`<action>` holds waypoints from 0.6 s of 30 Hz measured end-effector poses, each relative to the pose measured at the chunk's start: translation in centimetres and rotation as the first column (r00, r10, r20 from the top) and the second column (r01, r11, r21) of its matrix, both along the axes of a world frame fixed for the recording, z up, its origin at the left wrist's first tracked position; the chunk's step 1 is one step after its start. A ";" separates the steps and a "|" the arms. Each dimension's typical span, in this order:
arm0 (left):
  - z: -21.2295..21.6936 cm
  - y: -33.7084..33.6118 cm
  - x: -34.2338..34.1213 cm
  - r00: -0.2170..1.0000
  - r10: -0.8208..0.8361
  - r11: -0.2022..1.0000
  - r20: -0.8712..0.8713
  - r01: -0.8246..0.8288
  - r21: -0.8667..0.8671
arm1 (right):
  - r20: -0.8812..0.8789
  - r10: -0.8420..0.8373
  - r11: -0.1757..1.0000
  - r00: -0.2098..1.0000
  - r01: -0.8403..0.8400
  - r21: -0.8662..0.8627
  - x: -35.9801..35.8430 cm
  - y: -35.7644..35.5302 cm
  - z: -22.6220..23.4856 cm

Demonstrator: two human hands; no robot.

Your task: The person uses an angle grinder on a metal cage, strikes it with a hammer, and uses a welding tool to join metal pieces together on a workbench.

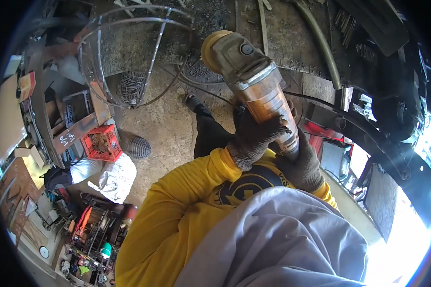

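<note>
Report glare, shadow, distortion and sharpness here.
Head view: white glare blows out detail at lower right; head view: the dark, stained worktop lies dim; head view: edges bow near the black rim; head view: the worn orange-and-grey angle grinder looks fairly crisp.

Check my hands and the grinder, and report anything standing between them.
Nothing visible except the dark knitted gloves. The left hand grips the grinder around its body, and the right hand holds it near the rear end.
</note>
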State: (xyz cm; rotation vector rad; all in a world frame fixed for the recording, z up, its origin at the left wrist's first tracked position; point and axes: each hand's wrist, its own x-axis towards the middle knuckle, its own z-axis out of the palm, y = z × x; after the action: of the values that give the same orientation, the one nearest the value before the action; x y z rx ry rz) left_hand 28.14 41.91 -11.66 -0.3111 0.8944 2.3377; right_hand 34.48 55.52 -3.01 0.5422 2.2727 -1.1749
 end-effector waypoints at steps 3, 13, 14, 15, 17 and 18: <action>-1.4 -0.9 0.2 0.989 -0.097 0.989 -0.110 0.084 -0.122 | -0.133 0.119 0.991 0.984 -0.111 0.069 0.3 -0.3 -0.5; -3.1 -1.5 0.4 0.988 -0.053 0.995 -0.142 0.040 -0.090 | 0.024 0.018 0.997 1.000 -0.020 0.073 0.0 -1.4 -0.1; -3.4 -1.6 0.3 0.980 -0.073 0.990 -0.184 0.050 -0.130 | -0.002 0.021 0.998 1.000 -0.021 0.060 0.4 -1.2 -0.5; -3.5 -1.6 0.4 0.980 -0.074 0.991 -0.184 0.051 -0.127 | -0.028 0.024 0.999 0.999 -0.023 0.047 0.5 -1.2 -0.7; -2.6 -1.8 -0.1 0.989 -0.059 0.995 -0.137 0.047 -0.084 | -0.009 0.023 0.998 1.000 -0.023 0.061 0.0 -1.6 -0.3; -2.4 -1.9 -0.3 0.992 -0.055 0.997 -0.114 0.048 -0.066 | 0.000 0.023 0.997 1.000 -0.023 0.068 -0.2 -1.8 -0.2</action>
State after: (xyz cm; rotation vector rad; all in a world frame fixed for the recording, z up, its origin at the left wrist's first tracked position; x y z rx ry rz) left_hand 27.87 40.00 -14.06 -0.1771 1.0212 2.3024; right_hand 34.31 53.73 -3.17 0.5405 2.3205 -1.0902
